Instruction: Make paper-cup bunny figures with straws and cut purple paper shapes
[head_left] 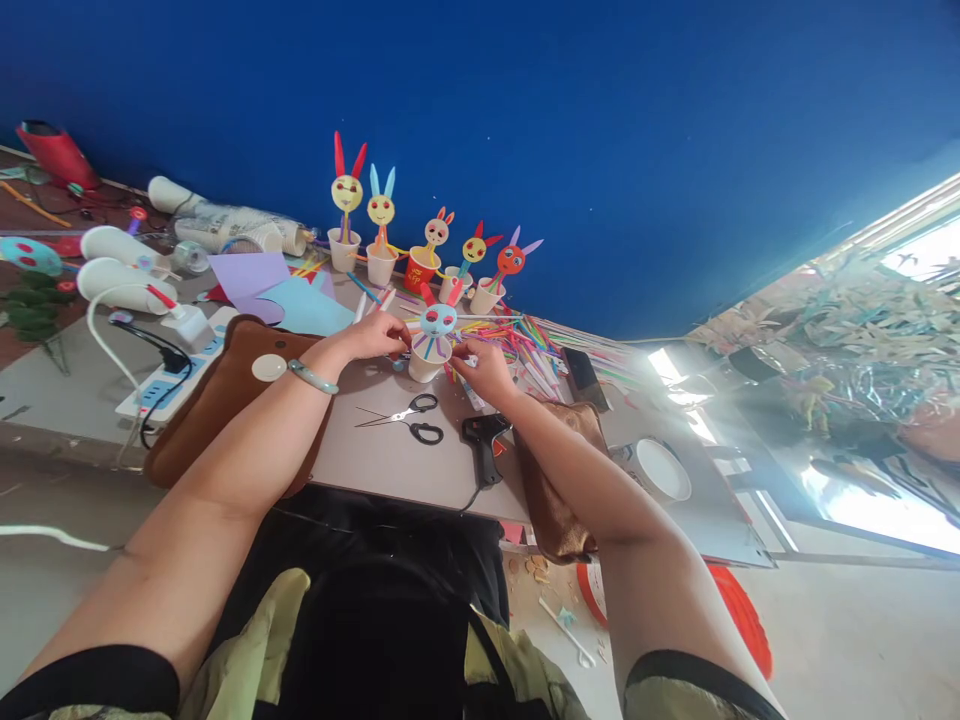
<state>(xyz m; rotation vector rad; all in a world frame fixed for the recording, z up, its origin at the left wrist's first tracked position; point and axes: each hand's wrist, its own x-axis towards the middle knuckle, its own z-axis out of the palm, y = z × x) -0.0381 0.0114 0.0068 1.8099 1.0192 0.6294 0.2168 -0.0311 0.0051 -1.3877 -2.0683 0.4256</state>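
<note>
A white paper cup [426, 367] stands on the table in front of me. Above its rim rises a light-blue rabbit head [438, 318] with pink-red ears and round eyes, and coloured strips spread out below it. My left hand [375, 335] is at the cup's left side, its fingers bent together in a pinch. On the other side my right hand [487, 370] has thumb and fingers closed close by the rim. What either pinch holds is too small to make out. Nearer to me lie black-handled scissors [409, 415] and a black glue gun [486, 445].
Several finished rabbit cups [381, 265] line the blue wall. Colourful pipe cleaners [529, 350] are heaped at right, beside a phone [585, 378]. A power strip [176, 365], brown cushion [240, 385], and coloured paper [307, 305] lie left. A paper roll [660, 470] is right.
</note>
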